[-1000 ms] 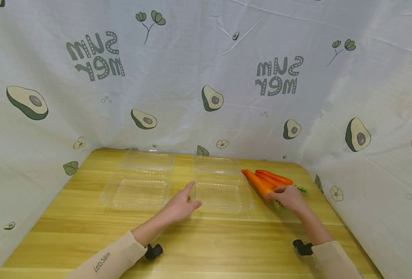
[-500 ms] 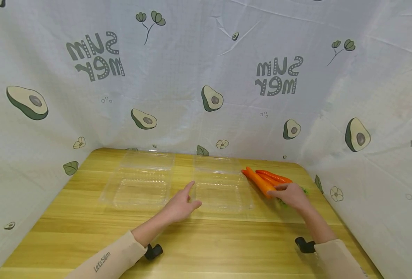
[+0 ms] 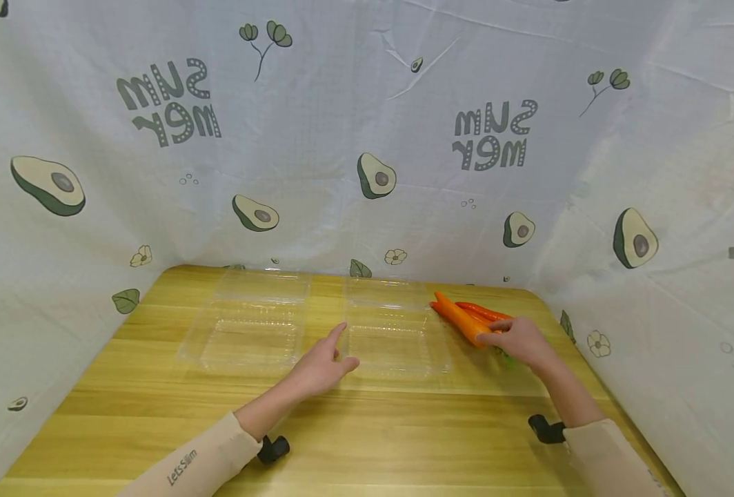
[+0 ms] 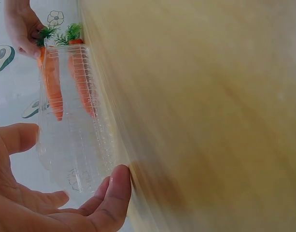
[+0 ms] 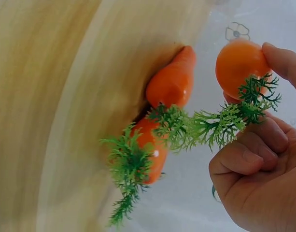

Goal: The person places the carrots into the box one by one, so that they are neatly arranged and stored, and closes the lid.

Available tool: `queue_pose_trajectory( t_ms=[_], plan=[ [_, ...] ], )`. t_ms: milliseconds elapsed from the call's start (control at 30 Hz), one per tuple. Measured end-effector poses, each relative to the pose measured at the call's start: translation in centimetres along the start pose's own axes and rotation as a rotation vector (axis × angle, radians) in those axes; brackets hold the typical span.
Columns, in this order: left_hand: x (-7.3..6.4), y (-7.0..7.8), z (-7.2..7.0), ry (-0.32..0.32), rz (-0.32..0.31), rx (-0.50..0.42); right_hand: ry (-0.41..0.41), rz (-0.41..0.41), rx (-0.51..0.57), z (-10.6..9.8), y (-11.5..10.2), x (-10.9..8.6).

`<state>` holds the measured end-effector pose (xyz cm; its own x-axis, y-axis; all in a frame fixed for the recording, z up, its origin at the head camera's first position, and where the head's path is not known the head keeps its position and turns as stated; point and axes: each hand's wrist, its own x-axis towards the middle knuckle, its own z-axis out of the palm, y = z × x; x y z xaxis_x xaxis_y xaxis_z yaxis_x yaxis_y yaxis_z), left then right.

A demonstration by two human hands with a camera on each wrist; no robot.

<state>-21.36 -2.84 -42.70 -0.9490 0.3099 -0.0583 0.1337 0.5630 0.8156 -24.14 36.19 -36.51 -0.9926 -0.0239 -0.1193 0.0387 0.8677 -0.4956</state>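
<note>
On the left from where I stand, a clear box (image 3: pixel 249 345) sits on the wooden table (image 3: pixel 367 435), its lid folded back toward the printed cloth (image 3: pixel 317 138). The left hand (image 3: pixel 320 367) comes in next, wide, thumb and index finger spread apart, the index tip close by the near box's left edge; whether it touches, I can't tell. That second box (image 3: pixel 390 348) stands to its right, its lid back too. Just beyond, a carrot (image 3: pixel 457 319) slants up and leftward, its thick end pinched between the thumb and fingers of the right hand (image 3: pixel 521 339). From the right wrist, it shows apart from two other carrots (image 5: pixel 171 82), which lie together on the table, green fronds (image 5: pixel 131 162) at their tops.
</note>
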Motion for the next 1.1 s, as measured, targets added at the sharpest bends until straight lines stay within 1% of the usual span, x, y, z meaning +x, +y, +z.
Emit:
queue_pose_trajectory(
  t_ms=[300,467,733,867,1100],
  plan=[
    [0.2,-0.1,0.2,-0.002,0.000,-0.003,0.009,-0.020,-0.007,-0.4,-0.4,0.2],
    [0.3,-0.1,0.2,-0.004,0.003,-0.003,0.010,-0.039,-0.022,-0.6,-0.9,0.2],
    [0.4,-0.2,0.3,-0.016,0.001,-0.012,0.019,-0.049,-0.014,-0.8,-1.8,0.4],
    [0.5,-0.1,0.4,-0.014,0.007,-0.011,0.023,-0.065,-0.018,-0.9,-2.2,0.6],
    [0.4,0.1,0.5,-0.010,0.005,-0.012,0.020,-0.114,-0.060,-1.2,-2.9,1.0]
  ],
)
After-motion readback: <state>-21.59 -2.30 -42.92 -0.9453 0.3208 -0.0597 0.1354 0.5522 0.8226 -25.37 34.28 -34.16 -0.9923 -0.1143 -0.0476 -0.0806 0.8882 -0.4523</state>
